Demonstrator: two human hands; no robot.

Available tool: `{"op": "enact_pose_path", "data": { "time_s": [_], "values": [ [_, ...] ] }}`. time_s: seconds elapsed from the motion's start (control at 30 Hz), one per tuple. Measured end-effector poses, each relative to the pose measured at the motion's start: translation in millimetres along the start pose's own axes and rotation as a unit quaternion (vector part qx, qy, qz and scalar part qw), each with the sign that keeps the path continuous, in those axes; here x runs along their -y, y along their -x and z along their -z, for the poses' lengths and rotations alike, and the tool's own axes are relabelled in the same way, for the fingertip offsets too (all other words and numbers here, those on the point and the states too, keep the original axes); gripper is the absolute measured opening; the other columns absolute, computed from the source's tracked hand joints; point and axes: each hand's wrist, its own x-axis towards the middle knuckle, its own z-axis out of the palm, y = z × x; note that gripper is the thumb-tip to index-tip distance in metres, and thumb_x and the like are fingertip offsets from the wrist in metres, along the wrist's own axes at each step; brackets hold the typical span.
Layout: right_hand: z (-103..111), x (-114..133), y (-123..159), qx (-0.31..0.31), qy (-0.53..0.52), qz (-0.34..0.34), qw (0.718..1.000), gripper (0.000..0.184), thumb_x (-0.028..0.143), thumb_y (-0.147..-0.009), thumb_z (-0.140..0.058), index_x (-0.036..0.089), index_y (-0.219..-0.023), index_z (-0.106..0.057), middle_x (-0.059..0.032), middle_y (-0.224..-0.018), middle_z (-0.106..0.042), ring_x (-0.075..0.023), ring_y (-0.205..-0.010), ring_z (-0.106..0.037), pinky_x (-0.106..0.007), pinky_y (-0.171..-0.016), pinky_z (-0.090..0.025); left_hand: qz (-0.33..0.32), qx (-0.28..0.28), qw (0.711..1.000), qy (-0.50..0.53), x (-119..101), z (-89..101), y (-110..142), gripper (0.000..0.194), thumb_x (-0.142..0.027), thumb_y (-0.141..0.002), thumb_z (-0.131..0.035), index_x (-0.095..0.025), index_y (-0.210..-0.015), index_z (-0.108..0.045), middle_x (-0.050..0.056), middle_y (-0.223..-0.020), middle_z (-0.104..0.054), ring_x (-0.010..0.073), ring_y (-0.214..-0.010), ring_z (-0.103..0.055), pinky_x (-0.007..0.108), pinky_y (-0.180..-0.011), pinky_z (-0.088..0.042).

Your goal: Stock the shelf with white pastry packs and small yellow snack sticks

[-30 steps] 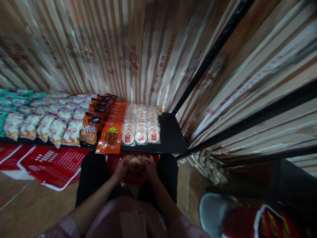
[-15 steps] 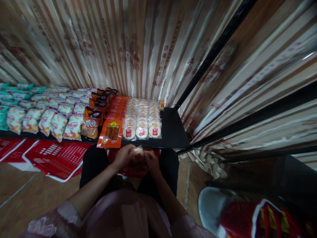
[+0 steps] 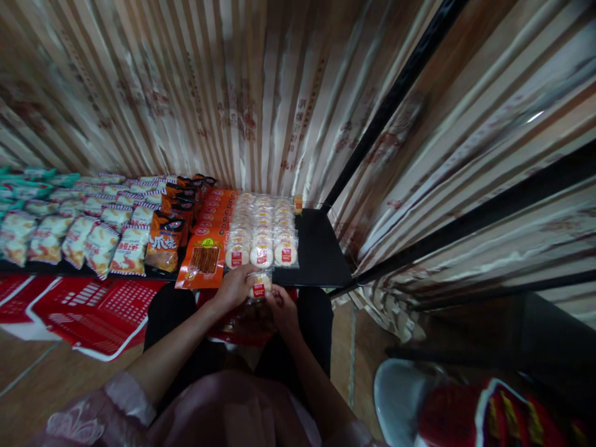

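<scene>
Between my hands is a round white cracker pack (image 3: 259, 286) in clear wrapping with a red label, held just off the shelf's front edge. My left hand (image 3: 236, 288) grips its left side, thumb and fingers closed on it. On its lower right edge, my right hand (image 3: 284, 308) pinches the wrapper. Behind it, rows of similar cracker packs (image 3: 261, 253) lie on the black shelf (image 3: 321, 248). An orange snack bag (image 3: 205, 257) lies flat to their left and juts past the edge. Below my hands, a red basket (image 3: 223, 335) sits between my knees, its contents dim.
Left along the shelf stand orange-and-black snack bags (image 3: 164, 242), white snack bags (image 3: 129, 249) and green packs (image 3: 28, 189). Red baskets (image 3: 93, 313) rest on the floor at left. A black post (image 3: 391, 105) rises at the right, with a pale stool (image 3: 395, 397) below.
Both hands have risen from over the basket toward the shelf's front edge, bringing the cracker pack up with them. Its red label now faces up.
</scene>
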Motion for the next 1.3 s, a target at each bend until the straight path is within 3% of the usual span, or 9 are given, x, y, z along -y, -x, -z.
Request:
{"op": "enact_pose_path", "data": {
  "time_s": [0.3, 0.6, 0.77, 0.97, 1.1, 1.3],
  "values": [
    [8.5, -10.4, 3.0, -0.014, 0.063, 0.027, 0.998, 0.022, 0.041, -0.078, -0.054, 0.021, -0.082, -0.063, -0.0023, -0.077, -0.069, -0.0176, -0.068, -0.062, -0.028, -0.066, -0.050, 0.006, 0.022, 1.000, 0.002, -9.4, -10.2, 3.3, 0.028, -0.016, -0.083, -0.052, -0.017, -0.110, -0.060, 0.007, -0.114, -0.065, 0.0192, -0.106, -0.059, 0.031, -0.094, -0.042],
    [8.3, 3.9, -6.1, -0.031, 0.053, -0.005, 0.998, 0.023, 0.045, -0.076, -0.054, 0.022, -0.073, -0.057, -0.0005, -0.067, -0.065, -0.0160, -0.060, -0.060, -0.026, -0.058, -0.048, 0.005, -0.090, 0.992, 0.084, 0.4, -21.9, -3.6, 0.031, -0.018, -0.080, -0.052, -0.014, -0.110, -0.057, 0.008, -0.100, -0.065, 0.0170, -0.086, -0.063, 0.034, -0.083, -0.051],
    [5.9, 7.4, -17.3, -0.023, 0.023, -0.010, 0.999, 0.025, 0.046, -0.074, -0.055, 0.021, -0.071, -0.054, 0.0010, -0.059, -0.061, -0.0145, -0.052, -0.057, -0.024, -0.051, -0.046, -0.003, -0.126, 0.986, 0.105, 5.5, -25.0, -5.8, 0.035, -0.017, -0.081, -0.049, -0.014, -0.115, -0.054, 0.010, -0.108, -0.063, 0.0177, -0.089, -0.063, 0.034, -0.082, -0.052],
    [2.7, 5.3, -29.6, -0.022, -0.011, -0.008, 1.000, 0.031, 0.051, -0.073, -0.056, 0.021, -0.074, -0.055, -0.0016, -0.065, -0.066, -0.0156, -0.054, -0.060, -0.026, -0.052, -0.048, -0.013, -0.157, 0.980, 0.121, 11.7, -28.6, -3.8, 0.040, -0.016, -0.081, -0.046, -0.012, -0.121, -0.049, 0.014, -0.119, -0.057, 0.0183, -0.093, -0.063, 0.035, -0.084, -0.052],
    [3.0, 9.9, -37.5, -0.037, -0.015, -0.012, 0.999, 0.033, 0.053, -0.071, -0.057, 0.021, -0.074, -0.055, -0.0028, -0.065, -0.067, -0.0161, -0.052, -0.060, -0.027, -0.051, -0.048, -0.050, -0.183, 0.979, 0.078, 15.5, -32.6, 3.4, 0.036, -0.014, -0.081, -0.044, -0.014, -0.116, -0.052, 0.013, -0.118, -0.057, 0.0199, -0.101, -0.061, 0.039, -0.091, -0.050],
    [5.6, 16.6, -46.7, -0.037, 0.006, -0.008, 0.999, 0.032, 0.053, -0.070, -0.057, 0.021, -0.072, -0.057, -0.0027, -0.063, -0.068, -0.0168, -0.052, -0.061, -0.027, -0.052, -0.049, -0.143, -0.160, 0.972, -0.100, 17.3, -39.6, 17.3, 0.033, -0.010, -0.082, -0.040, -0.014, -0.106, -0.063, 0.013, -0.122, -0.057, 0.0274, -0.124, -0.045, 0.047, -0.104, -0.040]
  ]
}}
